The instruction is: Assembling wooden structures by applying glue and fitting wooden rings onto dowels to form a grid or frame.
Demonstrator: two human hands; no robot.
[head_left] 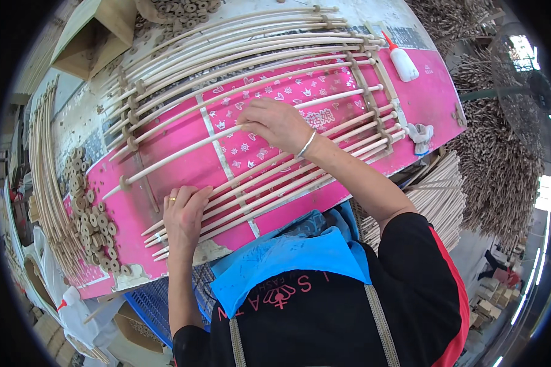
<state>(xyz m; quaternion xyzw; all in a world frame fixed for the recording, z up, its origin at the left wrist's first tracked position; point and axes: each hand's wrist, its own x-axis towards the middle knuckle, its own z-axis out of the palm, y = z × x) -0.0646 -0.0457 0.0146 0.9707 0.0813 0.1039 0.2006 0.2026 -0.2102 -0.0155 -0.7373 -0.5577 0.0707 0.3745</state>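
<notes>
Nearby, white bottle (404,64) beside rods (183,153).

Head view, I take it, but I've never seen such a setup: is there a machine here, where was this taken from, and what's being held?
No robot here: these are a person's own bare hands. A wide fisheye camera on the person's head looks down, so straight edges bend toward the rim. The right hand holds a pale rod in its fingers. The left hand is at the left ends of the near rods; its exact grip is hidden. On the pink surface are more rods, a heap of brown rings at the left and a white bottle with a red nozzle at the far right.
</notes>
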